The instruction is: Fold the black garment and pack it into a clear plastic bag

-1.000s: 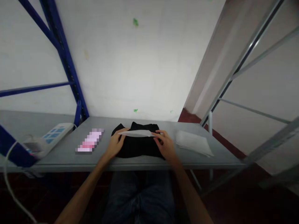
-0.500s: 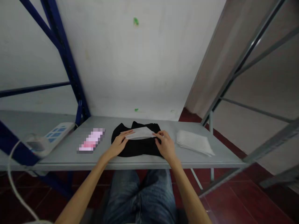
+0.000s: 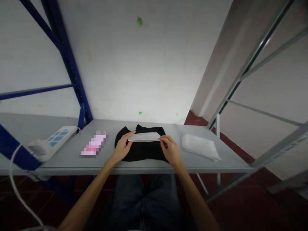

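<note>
A narrow white folded sheet [image 3: 144, 137] lies over a bunched black cloth [image 3: 141, 152] at the middle of the grey shelf. My left hand [image 3: 122, 147] has its fingers closed on the sheet's left end. At the right end, my right hand [image 3: 170, 149] pinches the sheet between thumb and fingers. Both hands rest partly over the black cloth. To the right of the cloth lies a stack of thin white sheets or bags [image 3: 200, 146].
A blurred-out pink phone-like item [image 3: 93, 145] lies left on the shelf [image 3: 144, 170]. Further left is a white power strip [image 3: 56, 138] with a cable. Blue posts [image 3: 69, 61] stand left, grey metal bars [image 3: 240, 80] right, and a white wall behind.
The white sheet has become narrower and straighter across the black cloth. My right fingers have drawn closer together at its end. My left hand has barely moved.
</note>
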### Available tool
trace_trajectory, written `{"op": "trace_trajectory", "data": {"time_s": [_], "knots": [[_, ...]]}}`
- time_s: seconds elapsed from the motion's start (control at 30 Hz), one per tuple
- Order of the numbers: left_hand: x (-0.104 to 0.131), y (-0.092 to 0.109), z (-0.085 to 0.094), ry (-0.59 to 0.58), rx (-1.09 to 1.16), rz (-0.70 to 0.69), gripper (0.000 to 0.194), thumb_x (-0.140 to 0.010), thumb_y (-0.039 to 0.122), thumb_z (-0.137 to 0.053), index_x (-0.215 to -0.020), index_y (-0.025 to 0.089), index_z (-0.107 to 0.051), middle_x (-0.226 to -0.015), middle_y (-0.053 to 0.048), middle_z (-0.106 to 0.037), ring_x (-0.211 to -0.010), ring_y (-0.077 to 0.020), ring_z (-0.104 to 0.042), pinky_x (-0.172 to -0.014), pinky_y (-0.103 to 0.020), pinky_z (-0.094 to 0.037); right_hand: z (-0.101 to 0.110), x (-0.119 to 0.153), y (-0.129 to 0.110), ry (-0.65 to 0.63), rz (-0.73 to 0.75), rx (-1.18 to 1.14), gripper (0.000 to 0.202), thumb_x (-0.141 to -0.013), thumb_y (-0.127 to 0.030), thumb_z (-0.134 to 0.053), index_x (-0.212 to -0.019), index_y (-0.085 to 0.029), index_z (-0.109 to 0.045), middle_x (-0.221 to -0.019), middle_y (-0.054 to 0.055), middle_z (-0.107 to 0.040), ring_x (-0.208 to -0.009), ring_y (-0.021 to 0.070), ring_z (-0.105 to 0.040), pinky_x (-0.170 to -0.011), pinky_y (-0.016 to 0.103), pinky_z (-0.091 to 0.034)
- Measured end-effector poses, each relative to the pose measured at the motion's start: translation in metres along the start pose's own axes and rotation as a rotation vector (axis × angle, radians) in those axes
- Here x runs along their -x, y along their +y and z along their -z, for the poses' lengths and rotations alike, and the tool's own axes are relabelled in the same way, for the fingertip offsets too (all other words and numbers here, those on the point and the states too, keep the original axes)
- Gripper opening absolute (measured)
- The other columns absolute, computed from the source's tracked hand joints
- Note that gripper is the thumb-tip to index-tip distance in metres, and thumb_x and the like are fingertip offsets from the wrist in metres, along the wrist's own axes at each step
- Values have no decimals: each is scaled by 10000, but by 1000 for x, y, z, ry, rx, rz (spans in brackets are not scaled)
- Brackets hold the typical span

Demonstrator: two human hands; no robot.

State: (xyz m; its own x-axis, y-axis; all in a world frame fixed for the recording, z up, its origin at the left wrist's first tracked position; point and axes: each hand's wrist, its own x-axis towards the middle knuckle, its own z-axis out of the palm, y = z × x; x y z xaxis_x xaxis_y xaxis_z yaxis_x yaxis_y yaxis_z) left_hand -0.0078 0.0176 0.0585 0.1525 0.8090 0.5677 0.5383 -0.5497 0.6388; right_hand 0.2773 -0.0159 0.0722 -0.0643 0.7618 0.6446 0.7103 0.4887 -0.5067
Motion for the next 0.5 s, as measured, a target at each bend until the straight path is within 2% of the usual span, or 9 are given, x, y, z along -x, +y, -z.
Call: {"op": "trace_trajectory", "data": {"time_s": [0.1,0.17,0.23,0.3,0.4,0.5], "knots": [[-1,9,2,212,-226,25,443,-926,229,-535,-1359,170,-603,-1341,-145,-659,-1287,-329,-579,-1139,-557,-454,-2,3,4,15,-12,-35,276,-1024,-328,-497,-1063,-249,-758,-1156,68,-734,-994,218,-724,-811,321,-610],[0,22,5,246,-326,-23,441,-873,90,-495,-1277,193,-638,-1296,-127,-662,-1255,-321,-581,-1109,-542,-478,-5,5,4,23,-34,-28,269,-1023,-334,-504,-1062,-253,-758,-1148,64,-740,-982,216,-729,-810,324,-614],[1,38,9,174,-394,-136,488,-815,-14,-438,-1167,226,-675,-1302,-90,-661,-1248,-295,-582,-1125,-528,-464,-9,6,1,35,-41,-13,253,-1018,-333,-521,-1047,-255,-760,-1131,57,-746,-970,217,-732,-816,329,-613],[4,55,12,45,-438,-250,530,-779,-62,-416,-1126,237,-682,-1300,-63,-676,-1232,-272,-599,-1178,-546,-409,-11,7,-2,42,-40,-10,238,-1016,-333,-538,-1041,-259,-763,-1122,49,-750,-962,215,-734,-820,331,-610],[8,74,12,-151,-466,-354,593,-767,-80,-427,-1203,248,-660,-1260,-47,-704,-1211,-250,-625,-1245,-577,-316,-12,9,-5,62,-34,-3,238,-1020,-336,-548,-1017,-260,-774,-1101,46,-759,-955,216,-734,-830,338,-605],[13,83,4,-235,-429,-389,577,-851,-13,-498,-1357,251,-586,-1299,-60,-690,-1252,-252,-610,-1229,-541,-368,-11,10,-8,89,-23,7,243,-1025,-334,-554,-1009,-260,-785,-1088,52,-766,-973,223,-731,-848,346,-599]]}}
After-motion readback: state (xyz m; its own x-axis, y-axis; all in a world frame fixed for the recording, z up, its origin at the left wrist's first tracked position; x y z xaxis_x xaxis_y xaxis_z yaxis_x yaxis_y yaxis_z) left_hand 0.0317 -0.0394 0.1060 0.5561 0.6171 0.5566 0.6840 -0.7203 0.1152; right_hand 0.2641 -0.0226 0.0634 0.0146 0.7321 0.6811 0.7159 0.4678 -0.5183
